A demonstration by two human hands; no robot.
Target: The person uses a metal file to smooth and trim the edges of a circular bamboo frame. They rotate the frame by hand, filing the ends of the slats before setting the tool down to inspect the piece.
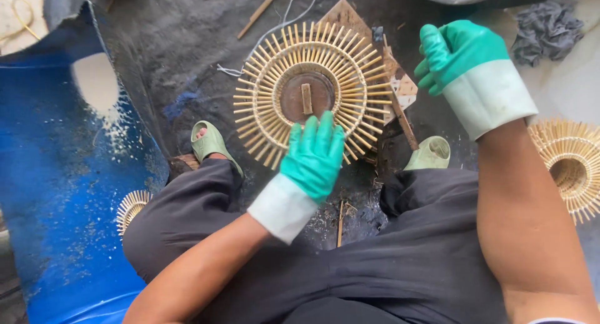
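Note:
A round bamboo-stick piece (350, 55), with sticks radiating like sun rays around a brown centre disc (306, 96), lies on the dark ground in front of me. My left hand (314, 155), in a green glove with a white cuff, rests flat on its near edge with fingers spread. My right hand (459, 52), gloved the same way, hovers to the right of the piece with fingers curled and nothing visible in it. I sit with knees apart in dark trousers (412, 249), green sandals (211, 143) on my feet either side of the piece.
A blue plastic sheet (56, 193) curves up on the left. Another bamboo sunburst piece (572, 168) lies at the right edge and a third (130, 208) peeks out by my left knee. A grey rag (547, 30), a thin stick (259, 11) and white cord (281, 21) lie beyond.

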